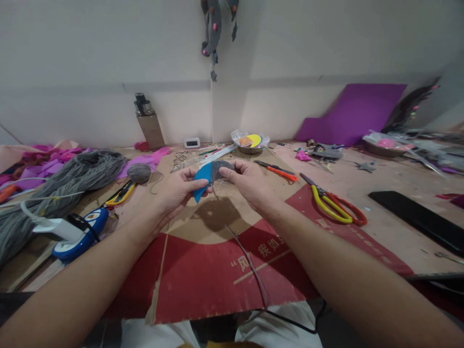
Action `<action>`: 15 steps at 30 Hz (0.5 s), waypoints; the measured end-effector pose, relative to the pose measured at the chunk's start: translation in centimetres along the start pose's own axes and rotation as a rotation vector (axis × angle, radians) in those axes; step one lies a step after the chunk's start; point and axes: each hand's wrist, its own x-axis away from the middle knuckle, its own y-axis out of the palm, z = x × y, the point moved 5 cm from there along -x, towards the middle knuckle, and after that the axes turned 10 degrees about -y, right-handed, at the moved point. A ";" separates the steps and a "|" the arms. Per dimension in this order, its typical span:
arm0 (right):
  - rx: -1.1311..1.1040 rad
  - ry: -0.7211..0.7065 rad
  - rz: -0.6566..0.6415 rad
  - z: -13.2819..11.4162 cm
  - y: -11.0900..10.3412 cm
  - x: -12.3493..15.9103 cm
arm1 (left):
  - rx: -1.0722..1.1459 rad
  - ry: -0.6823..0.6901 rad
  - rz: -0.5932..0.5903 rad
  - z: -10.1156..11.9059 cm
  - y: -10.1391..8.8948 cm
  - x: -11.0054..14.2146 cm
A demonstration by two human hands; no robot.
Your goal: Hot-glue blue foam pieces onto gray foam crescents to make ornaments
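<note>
1. Blue piece: smooth, matt, sheet-like; felt or foam, hard to tell which
2. Yarn wound on it: fibrous, finely ridged, dull
3. Skein and ball: soft-looking grey strands, matt throughout
4. Cardboard: dull brown paper face, printed red, with a rough brown strip showing through
5. Scissors: smooth metal blades, glossy plastic-looking handles
6. Purple sheet: smooth and matt
7. Power strip: hard blue and white plastic, lightly glossy
8. Charger: smooth white plastic
9. Bowl: shiny metal; the bag in it is crinkled, glossy clear plastic
10. Wall: smooth, matt
</note>
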 end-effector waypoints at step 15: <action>-0.180 0.166 0.055 1.3 -0.8 -0.5 | 0.062 0.015 0.119 0.2 -1.5 -0.6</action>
